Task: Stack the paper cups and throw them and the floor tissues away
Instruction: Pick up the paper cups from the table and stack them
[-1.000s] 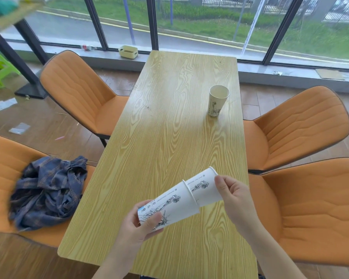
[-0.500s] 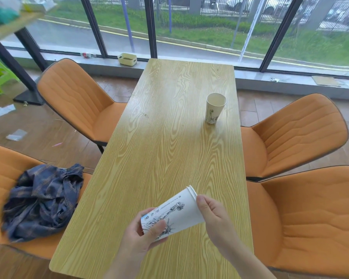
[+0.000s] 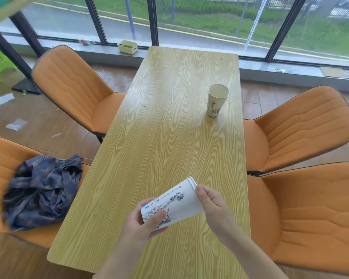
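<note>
Two white paper cups with a black statue print are nested into one stack (image 3: 174,202), lying tilted above the near end of the wooden table (image 3: 169,137). My left hand (image 3: 143,224) grips the stack's base end. My right hand (image 3: 212,206) holds the rim end, thumb against the doubled rims. A third printed paper cup (image 3: 217,101) stands upright and apart on the table's far right side. Two pieces of tissue lie on the floor at far left, a white tissue (image 3: 2,99) and a greyer tissue (image 3: 16,124).
Four orange chairs ring the table, one at far left (image 3: 73,87), one at far right (image 3: 302,125) and one at near right (image 3: 310,214). A crumpled blue plaid shirt (image 3: 42,188) lies on the near left chair. A small yellow box (image 3: 127,46) sits on the window sill.
The second cup has slid fully into the first, leaving only its rim showing. My right hand moved in to the rim end. My head view has shifted slightly.
</note>
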